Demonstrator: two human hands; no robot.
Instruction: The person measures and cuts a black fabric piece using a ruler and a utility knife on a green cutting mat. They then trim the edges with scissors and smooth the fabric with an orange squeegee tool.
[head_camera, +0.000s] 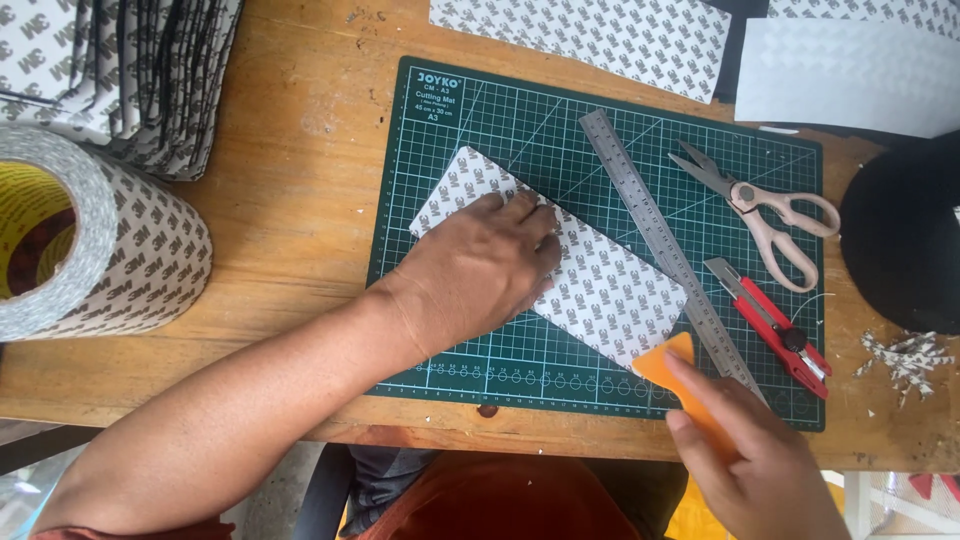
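Lying slanted on the green mat (450, 110) from upper left to lower right, the patterned sheet (610, 295) is pressed flat under the open left hand (480, 270), while the right hand (760, 465) holds an orange scraper (668, 362) touching its lower right corner.

A wooden desk (300, 200) carries a green cutting mat (440, 130), a big tape roll (130, 250), stacked patterned sheets (140, 70), a black round object (905, 230) and paper scraps (905, 360)

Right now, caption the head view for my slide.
Left hand presses a patterned sheet on a green cutting mat; right hand holds an orange scraper.
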